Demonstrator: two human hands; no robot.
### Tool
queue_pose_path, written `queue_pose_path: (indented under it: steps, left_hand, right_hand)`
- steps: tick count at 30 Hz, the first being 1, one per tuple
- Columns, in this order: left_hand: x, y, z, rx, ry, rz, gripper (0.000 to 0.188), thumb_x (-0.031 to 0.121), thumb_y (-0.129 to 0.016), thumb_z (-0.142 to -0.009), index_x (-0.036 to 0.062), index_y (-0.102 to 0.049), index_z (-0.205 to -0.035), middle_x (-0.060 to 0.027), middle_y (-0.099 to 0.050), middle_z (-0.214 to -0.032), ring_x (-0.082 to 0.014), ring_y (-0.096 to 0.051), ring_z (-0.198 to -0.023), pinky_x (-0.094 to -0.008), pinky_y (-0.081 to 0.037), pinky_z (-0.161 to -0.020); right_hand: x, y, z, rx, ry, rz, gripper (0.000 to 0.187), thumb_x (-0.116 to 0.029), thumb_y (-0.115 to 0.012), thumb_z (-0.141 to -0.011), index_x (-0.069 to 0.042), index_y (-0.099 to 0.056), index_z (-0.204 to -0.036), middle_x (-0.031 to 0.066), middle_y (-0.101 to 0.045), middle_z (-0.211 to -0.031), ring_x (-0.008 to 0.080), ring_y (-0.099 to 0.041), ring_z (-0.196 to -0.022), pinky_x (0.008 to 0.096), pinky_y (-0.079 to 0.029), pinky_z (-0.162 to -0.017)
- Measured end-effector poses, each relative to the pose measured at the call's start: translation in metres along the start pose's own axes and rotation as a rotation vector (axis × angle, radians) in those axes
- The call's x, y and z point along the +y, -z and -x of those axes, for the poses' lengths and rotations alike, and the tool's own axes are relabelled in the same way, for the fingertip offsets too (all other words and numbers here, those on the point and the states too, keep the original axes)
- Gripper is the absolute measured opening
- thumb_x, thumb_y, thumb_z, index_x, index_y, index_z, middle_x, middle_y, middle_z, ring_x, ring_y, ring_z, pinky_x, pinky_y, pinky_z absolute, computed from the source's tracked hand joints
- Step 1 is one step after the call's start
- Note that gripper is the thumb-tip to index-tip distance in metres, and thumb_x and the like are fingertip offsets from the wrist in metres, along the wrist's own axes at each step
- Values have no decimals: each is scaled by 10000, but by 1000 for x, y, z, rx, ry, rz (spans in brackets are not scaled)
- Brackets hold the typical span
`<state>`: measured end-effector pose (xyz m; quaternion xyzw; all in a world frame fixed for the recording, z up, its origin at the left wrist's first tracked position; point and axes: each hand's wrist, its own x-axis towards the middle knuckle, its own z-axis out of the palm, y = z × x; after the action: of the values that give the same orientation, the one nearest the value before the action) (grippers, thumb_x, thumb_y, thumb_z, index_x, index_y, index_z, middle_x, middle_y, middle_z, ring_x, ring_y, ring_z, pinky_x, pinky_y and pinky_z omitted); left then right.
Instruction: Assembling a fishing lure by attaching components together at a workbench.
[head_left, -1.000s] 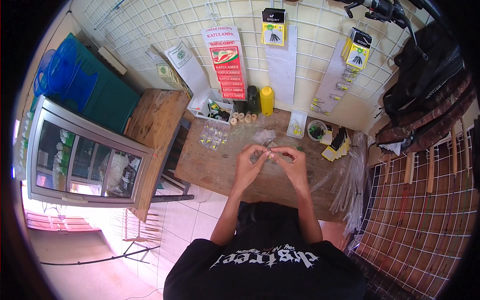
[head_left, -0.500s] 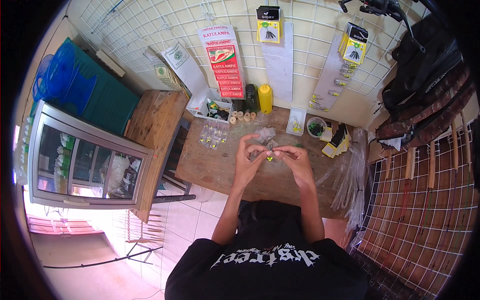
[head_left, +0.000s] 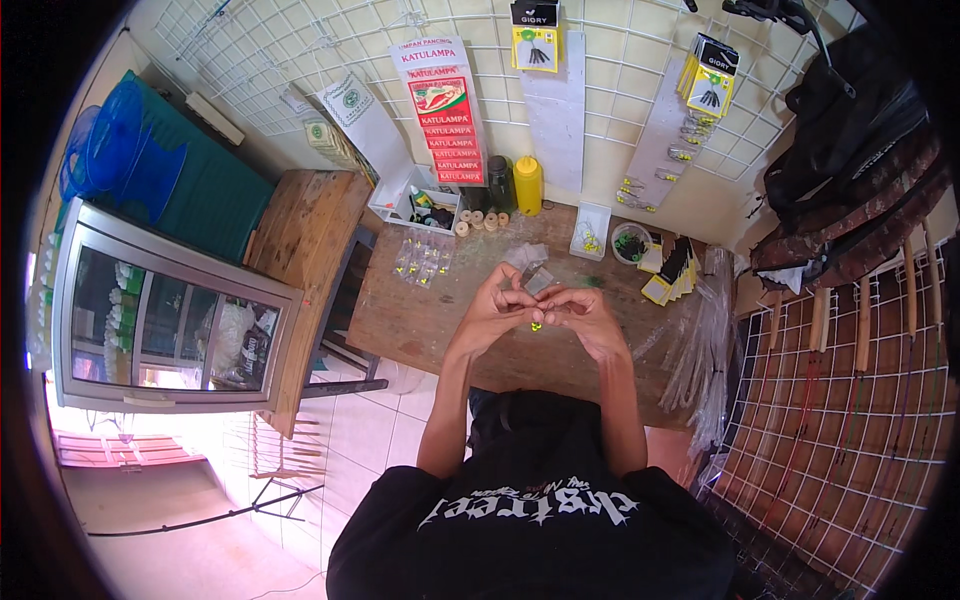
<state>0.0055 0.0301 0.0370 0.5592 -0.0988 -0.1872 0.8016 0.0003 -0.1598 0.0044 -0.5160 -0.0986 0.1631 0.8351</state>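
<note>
Over the front of the wooden table [head_left: 400, 320], my left hand [head_left: 503, 312] and my right hand [head_left: 585, 318] meet with fingers pinched together. Between them is a small clear packet [head_left: 540, 281]; bright yellow-green pieces [head_left: 536, 326] show just below the fingertips. Its middle is hidden by my fingers. Beyond my hands lies some crumpled clear plastic [head_left: 522, 257]. Left of them on the table are several small clear packets [head_left: 422, 258] holding similar yellow-green pieces. A white tray [head_left: 591, 232] with yellow-green pieces stands farther back on the right.
Along the back stand a white box [head_left: 425, 205] of supplies, several wooden spools [head_left: 483, 220], a dark bottle [head_left: 500, 185] and a yellow bottle [head_left: 528, 187]. At right are a round tub [head_left: 630, 243], yellow-black cards [head_left: 672, 275] and long clear plastic sleeves [head_left: 697, 350]. A glass cabinet [head_left: 170, 310] stands left.
Both hands stay together, drawing slightly closer, with the fingers more closed around the packet. More of the packet's clear part shows above the fingertips. The view has shifted slightly.
</note>
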Motion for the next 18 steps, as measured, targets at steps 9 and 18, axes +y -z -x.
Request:
queue_pose_path:
  steps: [9, 18]
  left_hand:
    - [-2, 5, -4, -43, 73, -32, 404, -7, -707, -811, 113, -353, -963, -60, -674, -849, -64, -595, -836, -203, -452, -743]
    - [-50, 25, -36, 156, 36, -142, 351, 128, -712, -839, 82, -464, -1084, -63, -667, -920, -90, -586, -813, -241, -444, -716]
  right_hand:
    - [-8, -4, 6, 31, -20, 48, 165, -29, -766, -719, 3, -715, -873, 108, -643, -1022, 169, -585, -993, 307, -437, -881]
    - [8, 26, 21, 294, 97, 210, 91, -20, -715, -769, -8, -681, -852, 100, -633, -1032, 152, -572, -978, 295, -446, -846]
